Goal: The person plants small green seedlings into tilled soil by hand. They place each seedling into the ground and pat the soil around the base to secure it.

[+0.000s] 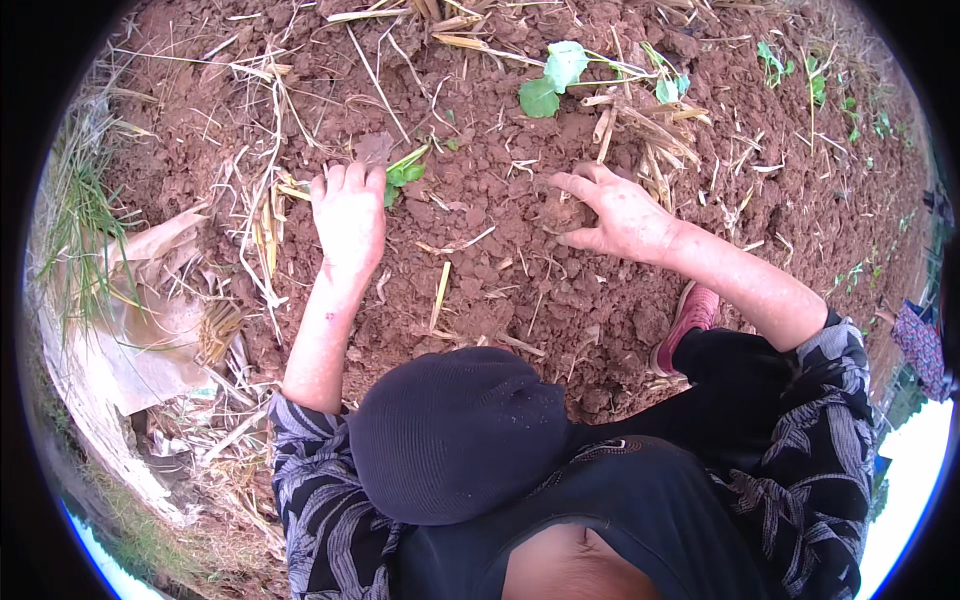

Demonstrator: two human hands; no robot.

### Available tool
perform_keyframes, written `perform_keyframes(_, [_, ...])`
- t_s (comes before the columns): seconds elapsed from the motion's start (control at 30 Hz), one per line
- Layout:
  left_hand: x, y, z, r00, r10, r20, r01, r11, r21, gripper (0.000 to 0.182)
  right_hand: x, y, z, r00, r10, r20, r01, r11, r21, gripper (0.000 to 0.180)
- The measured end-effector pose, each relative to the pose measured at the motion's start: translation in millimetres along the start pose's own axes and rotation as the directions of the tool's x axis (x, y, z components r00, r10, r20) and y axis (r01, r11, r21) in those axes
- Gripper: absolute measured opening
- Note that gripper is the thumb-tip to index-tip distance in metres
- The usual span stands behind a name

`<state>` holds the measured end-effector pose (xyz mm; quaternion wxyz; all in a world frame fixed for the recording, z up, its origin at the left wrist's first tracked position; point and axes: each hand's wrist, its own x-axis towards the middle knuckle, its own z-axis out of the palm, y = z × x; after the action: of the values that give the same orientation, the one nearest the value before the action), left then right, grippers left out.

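Observation:
My left hand (349, 214) is down at the reddish soil, its fingers curled around the stem area of a small green leafy seedling (405, 172). The seedling's leaves stick out to the right of my fingers; its lower part is hidden. To the right, my right hand (615, 210) rests on a clod of soil (566, 214), thumb and fingers spread around it. Beyond that hand lie dry stalks (660, 135). Farther up, a seedling with broad leaves (564, 67) leans over the soil (480, 202).
Plastic sheeting (142, 360) and grass (82, 217) lie at the left, with straw (270, 225) nearer my left hand. More seedlings (772, 66) stand at the upper right. My pink shoe (694, 319) is on the soil. Another person's patterned garment (919, 349) shows at the right edge.

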<state>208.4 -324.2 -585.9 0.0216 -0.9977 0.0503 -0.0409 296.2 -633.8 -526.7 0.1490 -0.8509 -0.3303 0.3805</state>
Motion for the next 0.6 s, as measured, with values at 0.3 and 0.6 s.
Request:
perform_keyframes(0.3, [-3,5,0,0.998,0.029,-0.063,-0.036,0.993,-0.114,0.013,185,-33,14,0.92,-0.392,-0.008,0.356,0.844,-0.402,0.063])
perform_keyframes(0.6, [-14,1,5,0.995,-0.065,-0.081,0.05,0.984,-0.173,0.024,186,-46,23,0.953,-0.117,-0.28,0.094,0.991,-0.094,0.05])
